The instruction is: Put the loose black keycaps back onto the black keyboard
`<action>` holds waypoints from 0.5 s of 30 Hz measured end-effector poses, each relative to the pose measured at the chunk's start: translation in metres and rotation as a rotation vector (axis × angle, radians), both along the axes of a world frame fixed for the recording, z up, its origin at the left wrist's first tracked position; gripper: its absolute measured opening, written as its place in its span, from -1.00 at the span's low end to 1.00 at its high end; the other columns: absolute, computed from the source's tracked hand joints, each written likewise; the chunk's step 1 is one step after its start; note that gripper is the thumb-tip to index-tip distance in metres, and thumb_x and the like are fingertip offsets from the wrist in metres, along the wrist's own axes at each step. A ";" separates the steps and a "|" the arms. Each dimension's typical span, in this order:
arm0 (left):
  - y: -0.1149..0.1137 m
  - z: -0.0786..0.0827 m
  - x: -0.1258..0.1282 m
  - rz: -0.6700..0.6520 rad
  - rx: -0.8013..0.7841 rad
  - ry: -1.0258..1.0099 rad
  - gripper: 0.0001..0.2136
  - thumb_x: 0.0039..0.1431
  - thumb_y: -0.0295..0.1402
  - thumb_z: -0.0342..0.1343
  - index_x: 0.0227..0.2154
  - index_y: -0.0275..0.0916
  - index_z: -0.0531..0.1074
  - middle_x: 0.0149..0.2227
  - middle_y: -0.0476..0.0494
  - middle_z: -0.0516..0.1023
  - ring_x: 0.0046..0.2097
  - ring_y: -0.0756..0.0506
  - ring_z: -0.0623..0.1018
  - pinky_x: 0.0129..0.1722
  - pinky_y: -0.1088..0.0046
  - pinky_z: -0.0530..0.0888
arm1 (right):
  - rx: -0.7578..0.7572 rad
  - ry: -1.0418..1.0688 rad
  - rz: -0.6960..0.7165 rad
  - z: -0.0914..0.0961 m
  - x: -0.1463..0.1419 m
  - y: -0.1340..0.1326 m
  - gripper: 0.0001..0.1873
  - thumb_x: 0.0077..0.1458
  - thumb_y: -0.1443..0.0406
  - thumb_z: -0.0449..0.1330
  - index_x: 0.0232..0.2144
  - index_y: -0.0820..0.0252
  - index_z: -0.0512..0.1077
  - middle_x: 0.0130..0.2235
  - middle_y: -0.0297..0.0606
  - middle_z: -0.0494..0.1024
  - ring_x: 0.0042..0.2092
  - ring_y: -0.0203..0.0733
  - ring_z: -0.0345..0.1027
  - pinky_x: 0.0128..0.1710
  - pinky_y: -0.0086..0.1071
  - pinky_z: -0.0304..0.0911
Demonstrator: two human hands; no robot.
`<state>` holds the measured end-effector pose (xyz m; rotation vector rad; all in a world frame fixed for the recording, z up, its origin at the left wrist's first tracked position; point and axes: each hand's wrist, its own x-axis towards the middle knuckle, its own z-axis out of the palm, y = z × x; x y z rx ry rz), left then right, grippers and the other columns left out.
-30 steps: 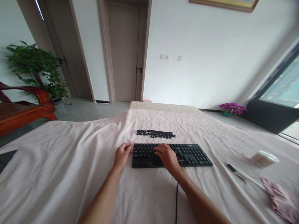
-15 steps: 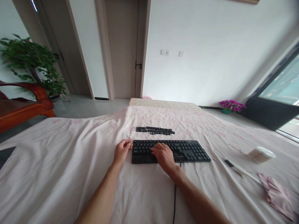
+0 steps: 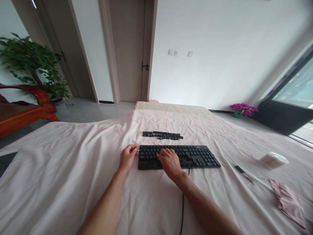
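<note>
A black computer keyboard (image 3: pixel 200 160) lies on the pale pink cloth, with bare key places along its lower rows. My left hand (image 3: pixel 127 157) is at its upper left edge, thumb and fingers pressed together; whether they pinch anything is too small to tell. Over the middle of the keyboard, my right hand (image 3: pixel 168 161) bends down with its fingers curled and closed against the keys. The fingertips are partly hidden, and so is anything between them. Loose black keycaps (image 3: pixel 168 135) lie in uneven rows on the cloth beyond the keyboard.
A black cable (image 3: pixel 182 209) runs from the keyboard towards me. To the right are a small brush (image 3: pixel 241 169), a clear tub of cotton swabs (image 3: pixel 274 160) and a pink cloth (image 3: pixel 290 202). A dark flat object (image 3: pixel 7 161) shows at the left edge.
The view has tilted down very slightly or shifted, so the keyboard sits a little higher in the picture. Both hands stay at nearly the same places on the keyboard.
</note>
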<state>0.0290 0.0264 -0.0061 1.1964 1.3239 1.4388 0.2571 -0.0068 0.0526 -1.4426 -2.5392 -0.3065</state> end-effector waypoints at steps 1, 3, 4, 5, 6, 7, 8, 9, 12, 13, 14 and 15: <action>0.000 0.000 0.000 0.000 0.001 0.003 -0.75 0.01 -0.24 0.14 -0.28 -0.28 0.48 -0.32 -0.12 0.58 -0.29 -0.07 0.57 -0.19 0.37 0.49 | -0.001 -0.010 0.000 0.000 -0.001 -0.001 -0.82 0.20 0.34 0.10 -0.43 0.11 0.44 -0.34 -0.29 0.40 -0.26 -0.20 0.19 -0.29 -0.28 -0.08; 0.000 -0.001 0.000 0.002 0.000 0.006 -0.74 0.01 -0.23 0.13 -0.27 -0.27 0.48 -0.33 -0.12 0.59 -0.29 -0.08 0.57 -0.19 0.37 0.49 | -0.006 -0.027 -0.006 0.001 -0.002 -0.002 -0.84 0.20 0.35 0.09 -0.40 0.12 0.43 -0.33 -0.28 0.40 -0.25 -0.19 0.19 -0.28 -0.28 -0.07; 0.000 -0.001 0.000 0.002 0.000 0.006 -0.74 0.01 -0.23 0.13 -0.27 -0.27 0.48 -0.33 -0.13 0.59 -0.29 -0.08 0.57 -0.19 0.37 0.48 | -0.009 -0.035 -0.010 0.001 -0.003 -0.004 -0.85 0.20 0.36 0.08 -0.39 0.13 0.43 -0.32 -0.27 0.40 -0.25 -0.19 0.19 -0.27 -0.27 -0.06; 0.000 -0.001 0.000 0.002 0.001 0.006 -0.73 0.00 -0.23 0.14 -0.27 -0.28 0.48 -0.33 -0.13 0.59 -0.29 -0.08 0.57 -0.19 0.38 0.48 | -0.013 -0.042 -0.014 0.002 -0.004 -0.005 -0.85 0.20 0.38 0.07 -0.37 0.13 0.42 -0.31 -0.26 0.41 -0.24 -0.18 0.19 -0.27 -0.27 -0.06; 0.000 -0.002 0.000 0.001 0.003 0.007 -0.73 0.00 -0.22 0.14 -0.27 -0.28 0.48 -0.33 -0.13 0.59 -0.29 -0.08 0.57 -0.20 0.38 0.48 | -0.016 -0.050 -0.018 0.003 -0.005 -0.007 -0.85 0.19 0.40 0.07 -0.35 0.14 0.42 -0.30 -0.25 0.41 -0.24 -0.18 0.19 -0.27 -0.27 -0.05; 0.000 -0.002 0.000 -0.001 0.005 0.010 -0.73 0.01 -0.22 0.14 -0.27 -0.28 0.48 -0.32 -0.14 0.59 -0.29 -0.08 0.57 -0.20 0.38 0.48 | -0.019 -0.057 -0.024 0.004 -0.006 -0.009 -0.85 0.17 0.42 0.06 -0.34 0.14 0.41 -0.29 -0.24 0.41 -0.23 -0.17 0.19 -0.27 -0.27 -0.05; 0.000 -0.002 0.000 -0.003 0.007 0.013 -0.73 0.01 -0.23 0.13 -0.26 -0.28 0.48 -0.31 -0.14 0.59 -0.28 -0.08 0.57 -0.19 0.38 0.48 | -0.022 -0.065 -0.027 0.004 -0.007 -0.011 -0.85 0.15 0.45 0.06 -0.33 0.15 0.41 -0.28 -0.23 0.41 -0.23 -0.16 0.19 -0.27 -0.27 -0.04; 0.000 -0.002 0.000 -0.003 0.008 0.017 -0.73 0.01 -0.23 0.13 -0.26 -0.28 0.48 -0.31 -0.14 0.59 -0.28 -0.08 0.57 -0.20 0.38 0.48 | -0.024 -0.074 -0.028 0.004 -0.008 -0.013 -0.84 0.13 0.47 0.06 -0.32 0.17 0.40 -0.27 -0.22 0.41 -0.22 -0.15 0.19 -0.27 -0.27 -0.04; 0.000 -0.003 -0.001 -0.001 0.007 0.024 -0.73 0.01 -0.23 0.13 -0.25 -0.27 0.48 -0.32 -0.14 0.59 -0.29 -0.08 0.57 -0.20 0.38 0.48 | -0.036 -0.091 -0.030 0.004 -0.010 -0.018 -0.79 0.08 0.51 0.06 -0.29 0.20 0.40 -0.23 -0.18 0.40 -0.19 -0.13 0.18 -0.25 -0.27 -0.02; 0.000 -0.003 -0.001 0.000 0.006 0.026 -0.73 0.01 -0.23 0.13 -0.26 -0.27 0.48 -0.32 -0.13 0.59 -0.29 -0.08 0.57 -0.20 0.38 0.48 | -0.042 -0.088 -0.032 0.003 -0.010 -0.019 -0.78 0.07 0.51 0.05 -0.27 0.20 0.41 -0.23 -0.17 0.41 -0.18 -0.13 0.18 -0.25 -0.27 -0.01; 0.000 -0.003 0.000 0.002 0.006 0.029 -0.73 0.01 -0.23 0.13 -0.26 -0.27 0.48 -0.32 -0.13 0.59 -0.30 -0.08 0.57 -0.21 0.39 0.48 | -0.050 -0.076 -0.037 0.002 -0.010 -0.020 -0.77 0.07 0.51 0.05 -0.26 0.20 0.41 -0.23 -0.18 0.41 -0.18 -0.13 0.18 -0.24 -0.28 -0.01; 0.000 -0.003 0.000 0.004 0.006 0.030 -0.74 0.01 -0.23 0.13 -0.26 -0.27 0.48 -0.32 -0.14 0.59 -0.30 -0.08 0.57 -0.21 0.39 0.48 | -0.059 -0.055 -0.045 0.002 -0.009 -0.020 -0.76 0.08 0.50 0.05 -0.25 0.18 0.42 -0.23 -0.19 0.41 -0.19 -0.14 0.19 -0.24 -0.29 0.00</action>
